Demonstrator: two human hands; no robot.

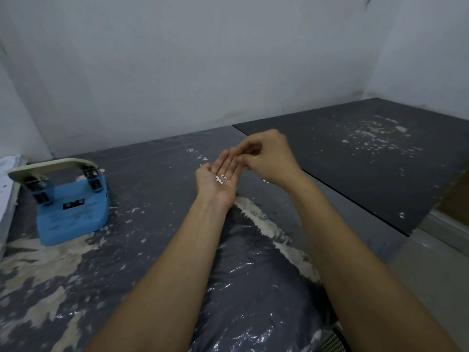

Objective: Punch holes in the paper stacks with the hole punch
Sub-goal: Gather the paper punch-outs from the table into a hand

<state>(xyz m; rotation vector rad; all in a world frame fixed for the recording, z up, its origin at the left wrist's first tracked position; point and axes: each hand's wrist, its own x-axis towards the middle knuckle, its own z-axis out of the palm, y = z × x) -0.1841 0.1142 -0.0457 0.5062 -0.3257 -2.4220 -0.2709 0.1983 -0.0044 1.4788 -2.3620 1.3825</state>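
You face a grey, plastic-covered table (152,250) in a pale-walled corner. Your left hand (219,177) lies flat, palm up, cupping paper dots (220,179); your right hand (266,156) curls just above its fingertips, whether pinching anything you cannot tell. The blue hole punch (72,212) sits well to the left, beside a paper stack (6,189).

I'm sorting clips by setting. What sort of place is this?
Probably a bare, makeshift workroom: a scuffed dark table against plain white walls, with a blue hole punch on it.

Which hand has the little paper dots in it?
The left hand, palm up, holds the paper dots. The right hand curls above its fingers.
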